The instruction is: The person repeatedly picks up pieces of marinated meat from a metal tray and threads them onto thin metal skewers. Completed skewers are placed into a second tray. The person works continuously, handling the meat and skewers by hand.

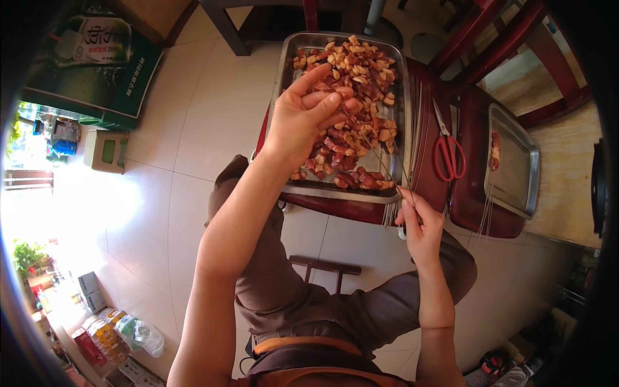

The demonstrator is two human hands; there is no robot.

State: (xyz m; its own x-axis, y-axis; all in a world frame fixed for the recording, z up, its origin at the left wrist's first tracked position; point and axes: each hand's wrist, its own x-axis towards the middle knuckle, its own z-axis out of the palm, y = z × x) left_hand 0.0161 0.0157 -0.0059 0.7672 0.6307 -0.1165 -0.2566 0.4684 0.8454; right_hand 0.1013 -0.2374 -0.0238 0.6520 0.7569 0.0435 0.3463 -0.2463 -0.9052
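A metal tray heaped with small cut pieces of raw meat rests on a dark red chair seat before me. Over the heap, my left hand has its index finger stretched out and its thumb close to the other fingertips. Whether a meat piece is between them is hidden. My right hand, by the tray's near right corner, grips thin metal skewers. One of these slants up towards the left fingertips. More loose skewers lie along the tray's right side.
Red-handled scissors lie right of the loose skewers. On a second red seat, another metal tray holds a loaded meat skewer and bare skewer ends overhang its near rim. A plastic stool and stacked cartons stand left.
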